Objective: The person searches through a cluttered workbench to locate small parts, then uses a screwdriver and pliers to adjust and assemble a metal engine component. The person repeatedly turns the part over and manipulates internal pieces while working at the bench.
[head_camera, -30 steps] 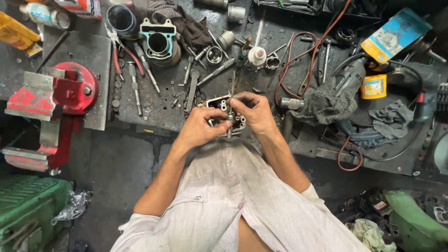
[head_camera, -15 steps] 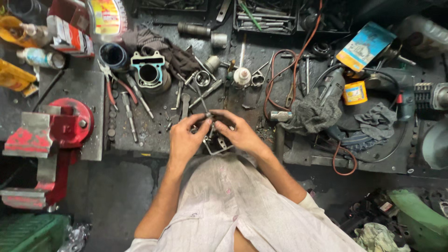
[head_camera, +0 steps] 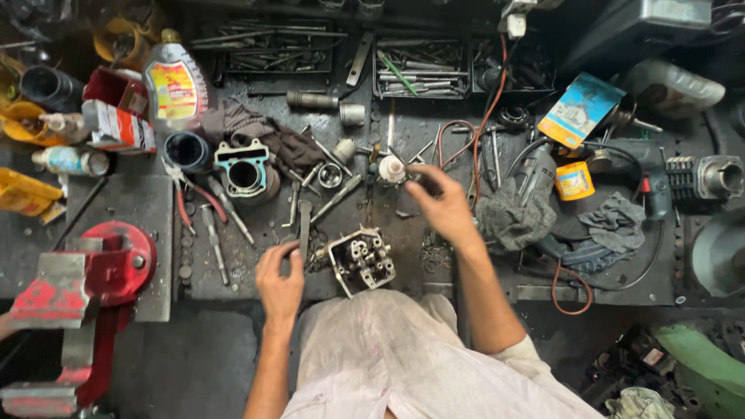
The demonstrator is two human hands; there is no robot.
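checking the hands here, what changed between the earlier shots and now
Both hands let go of the cylinder head, which now rests at the bench edge. The right hand reached forward to the small white-topped part; the left hand moved left onto a tool. The red vise stayed put.

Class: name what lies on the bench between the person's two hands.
In the head view, a grey metal engine part with valve springs lies between the left hand and the right hand, apart from both, amid small loose bits.
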